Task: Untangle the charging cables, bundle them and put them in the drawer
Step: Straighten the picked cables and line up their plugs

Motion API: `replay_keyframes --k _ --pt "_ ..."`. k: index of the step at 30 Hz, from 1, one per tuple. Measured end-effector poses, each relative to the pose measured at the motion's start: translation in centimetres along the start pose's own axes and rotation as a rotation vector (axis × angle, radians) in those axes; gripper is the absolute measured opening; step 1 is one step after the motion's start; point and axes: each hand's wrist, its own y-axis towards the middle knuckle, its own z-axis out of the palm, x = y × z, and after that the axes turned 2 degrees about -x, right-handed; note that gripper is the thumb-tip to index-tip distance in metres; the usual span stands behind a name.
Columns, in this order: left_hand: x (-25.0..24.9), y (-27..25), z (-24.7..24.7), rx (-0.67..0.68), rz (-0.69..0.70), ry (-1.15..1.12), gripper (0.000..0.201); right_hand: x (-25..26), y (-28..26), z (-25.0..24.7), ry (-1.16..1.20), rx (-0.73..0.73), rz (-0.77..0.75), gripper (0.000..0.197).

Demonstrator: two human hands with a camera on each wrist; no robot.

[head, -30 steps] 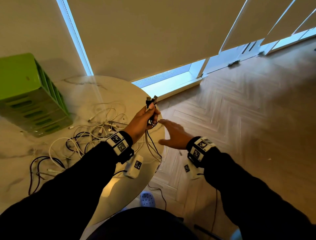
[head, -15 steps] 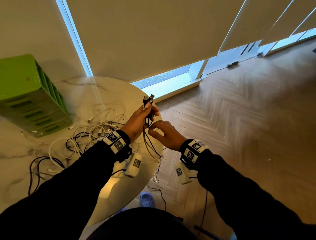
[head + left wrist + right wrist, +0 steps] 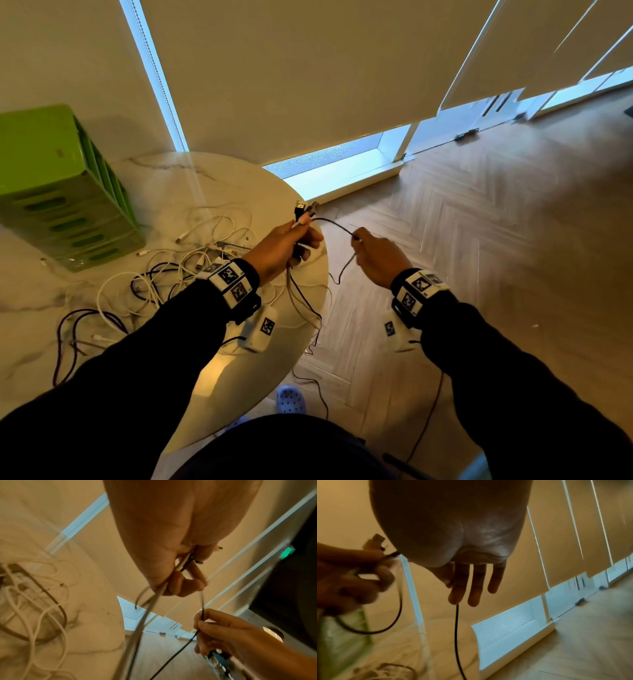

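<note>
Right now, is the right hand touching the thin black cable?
Touching. The left wrist view shows the right hand pinching the thin black cable between thumb and fingers.

The table (image 3: pixel 164 178) is the landmark. On it, at its far left, stands the drawer unit (image 3: pixel 65 192). A tangle of cables (image 3: pixel 161 274) lies on the table to the right of the unit and nearer the person. Over the table's right edge the left hand (image 3: pixel 284 246) holds a bunch of plugs (image 3: pixel 303 210), their leads hanging down past the edge. The right hand (image 3: pixel 380 257) is off the table to its right, over the floor (image 3: pixel 496 240), pinching one cable (image 3: pixel 334 224) that runs back to the left hand. The window (image 3: pixel 339 161) is behind the table.
</note>
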Motion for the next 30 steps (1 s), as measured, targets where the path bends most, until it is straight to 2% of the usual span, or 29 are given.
replay_keyframes --k 3,5,6,8,9,10,11,13,15,17,18,20,22,24,28,29,30 --pt "-0.2 -0.4 0.7 0.008 -0.021 -0.044 0.046 -4.1 0.2 -0.2 -0.1 0.178 0.271 0.024" --pt "-0.5 -0.5 0.7 0.007 -0.028 -0.183 0.043 -5.6 -0.5 -0.5 -0.248 0.431 0.378 0.032" --pt "-0.8 -0.6 0.8 0.013 -0.032 -0.243 0.042 -5.9 -1.0 -0.3 -0.33 0.555 0.417 0.047" --pt "-1.0 -0.7 1.2 0.032 -0.034 -0.299 0.041 -5.3 -1.7 0.0 -0.334 0.677 0.399 0.1" --pt "-1.2 -0.9 1.5 0.051 -0.03 -0.304 0.041 -4.2 -1.9 0.2 -0.253 0.679 0.323 0.12" --pt "-1.2 -1.0 1.8 0.078 -0.021 -0.296 0.041 -2.8 -2.0 0.3 -0.131 0.659 0.207 0.13" --pt "-1.1 -1.0 2.2 0.112 -0.013 -0.287 0.041 -1.1 -2.0 0.3 0.007 0.635 0.097 0.13" --pt "-1.2 -1.2 2.7 0.178 -0.006 -0.269 0.04 2.6 -1.8 0.5 0.278 0.629 -0.047 0.112" --pt "-1.5 -1.2 2.8 0.247 -0.018 -0.247 0.041 5.7 -1.8 0.7 0.426 0.726 -0.095 0.08" --pt "-2.0 -1.3 2.1 0.333 -0.031 -0.21 0.044 6.9 -1.7 1.4 0.466 0.825 -0.155 0.046" --pt "-2.4 -1.3 1.4 0.385 -0.045 -0.183 0.045 6.7 -1.6 1.8 0.492 0.871 -0.157 0.04" --pt "-2.8 -1.6 -0.3 0.463 -0.088 -0.113 0.046 5.4 -1.3 2.4 0.531 0.93 -0.096 0.042" --pt "-2.8 -2.0 -1.8 0.483 -0.12 -0.088 0.045 4.0 -0.7 2.1 0.474 0.879 -0.046 0.038" --pt "-2.7 -2.2 -2.5 0.437 -0.108 -0.137 0.042 2.8 0.1 1.6 0.346 0.76 -0.031 0.031" --pt "-3.6 -2.5 -3.2 0.231 0.008 -0.384 0.041 0.9 1.9 2.8 0.158 0.346 -0.009 0.036" --pt "-4.1 -2.5 -3.6 0.166 0.036 -0.428 0.04 0.6 2.0 3.2 0.165 0.314 -0.005 0.038" --pt "-4.6 -2.6 -4.1 0.111 0.058 -0.465 0.039 0.7 2.0 3.7 0.186 0.367 -0.002 0.04"
